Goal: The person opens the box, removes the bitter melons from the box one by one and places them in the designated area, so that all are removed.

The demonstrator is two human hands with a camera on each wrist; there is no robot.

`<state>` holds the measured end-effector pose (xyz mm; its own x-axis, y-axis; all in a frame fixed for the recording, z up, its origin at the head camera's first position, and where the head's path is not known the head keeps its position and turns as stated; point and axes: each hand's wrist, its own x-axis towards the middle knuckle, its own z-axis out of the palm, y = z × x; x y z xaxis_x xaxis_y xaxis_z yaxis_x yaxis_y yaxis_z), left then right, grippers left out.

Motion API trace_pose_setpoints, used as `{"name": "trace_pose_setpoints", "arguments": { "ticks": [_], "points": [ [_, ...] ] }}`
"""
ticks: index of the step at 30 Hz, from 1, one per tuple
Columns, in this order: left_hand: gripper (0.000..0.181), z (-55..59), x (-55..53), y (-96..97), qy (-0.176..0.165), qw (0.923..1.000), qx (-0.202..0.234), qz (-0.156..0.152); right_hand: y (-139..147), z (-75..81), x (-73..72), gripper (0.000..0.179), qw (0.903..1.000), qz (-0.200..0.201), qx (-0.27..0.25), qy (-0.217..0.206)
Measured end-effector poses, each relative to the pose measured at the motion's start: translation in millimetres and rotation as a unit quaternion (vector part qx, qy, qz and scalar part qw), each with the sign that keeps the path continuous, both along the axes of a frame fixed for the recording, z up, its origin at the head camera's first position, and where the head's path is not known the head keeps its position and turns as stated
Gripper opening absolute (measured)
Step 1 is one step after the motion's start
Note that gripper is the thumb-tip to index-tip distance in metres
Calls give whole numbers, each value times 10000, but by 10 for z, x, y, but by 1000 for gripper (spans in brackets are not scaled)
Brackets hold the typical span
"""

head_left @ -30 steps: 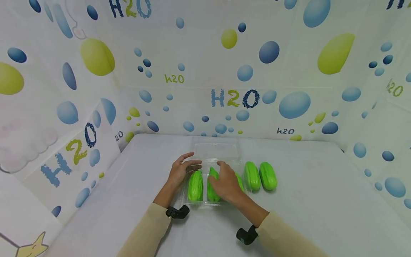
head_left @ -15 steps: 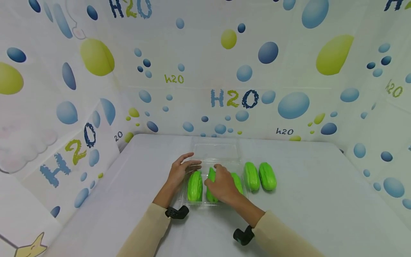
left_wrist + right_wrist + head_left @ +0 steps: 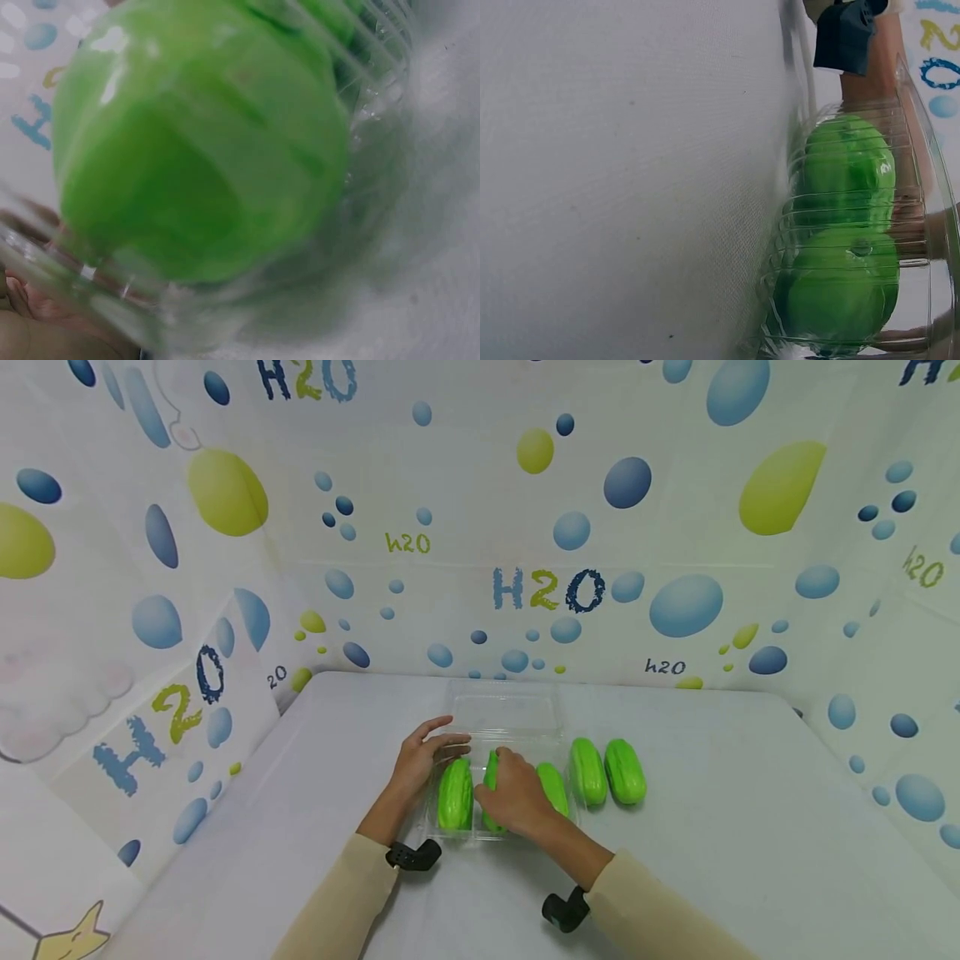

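A clear plastic clamshell box (image 3: 480, 837) stands on the table with its lid tipped back. Three shiny green cucumber-shaped vegetables lie in it: a left one (image 3: 455, 797), a middle one (image 3: 490, 768) and a right one (image 3: 553, 789). My right hand (image 3: 517, 793) lies over the middle vegetable, thumb along its left side and fingers across its upper end, holding it within the box. The hand covers much of it. At the box's left side, my left hand (image 3: 416, 764) keeps its fingers loosely extended over the rim. In the left wrist view a green vegetable (image 3: 202, 150) shows close through the plastic.
Two more green vegetables, one nearer (image 3: 588, 772) and one farther right (image 3: 626, 772), lie side by side right of the box. The see-through lid (image 3: 504, 712) lies behind it. A patterned curtain (image 3: 450, 485) rises behind the white-covered table (image 3: 712, 827).
My right hand has shifted left across the middle vegetable, covering more of it and uncovering more of the right one. My left hand has stayed at the box's left side.
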<state>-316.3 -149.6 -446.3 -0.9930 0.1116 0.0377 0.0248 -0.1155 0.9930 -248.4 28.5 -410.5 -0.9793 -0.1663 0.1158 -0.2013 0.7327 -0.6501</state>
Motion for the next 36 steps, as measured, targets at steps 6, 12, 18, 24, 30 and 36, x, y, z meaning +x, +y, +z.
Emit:
{"name": "trace_pose_setpoints", "arguments": {
  "ticks": [6,12,18,24,30,36],
  "points": [
    [43,5,6,5,4,10000,-37,2,4,-15,1,67,9997,76,228,-40],
    [42,10,10,6,-14,10000,-49,0,5,1,2,63,9992,96,393,-47],
    [43,1,-3,9,-19,10000,-65,-29,4,4,4,66,9987,82,494,-97],
    [44,1,-3,7,4,10000,-76,-22,8,-9,-7,66,9983,120,563,-93],
    [44,6,6,5,3,10000,-79,-9,2,-16,-8,68,9983,124,565,-119],
    [43,7,9,1,-8,10000,-91,-4,-3,-4,8,67,9985,180,520,-63]
  ]
}}
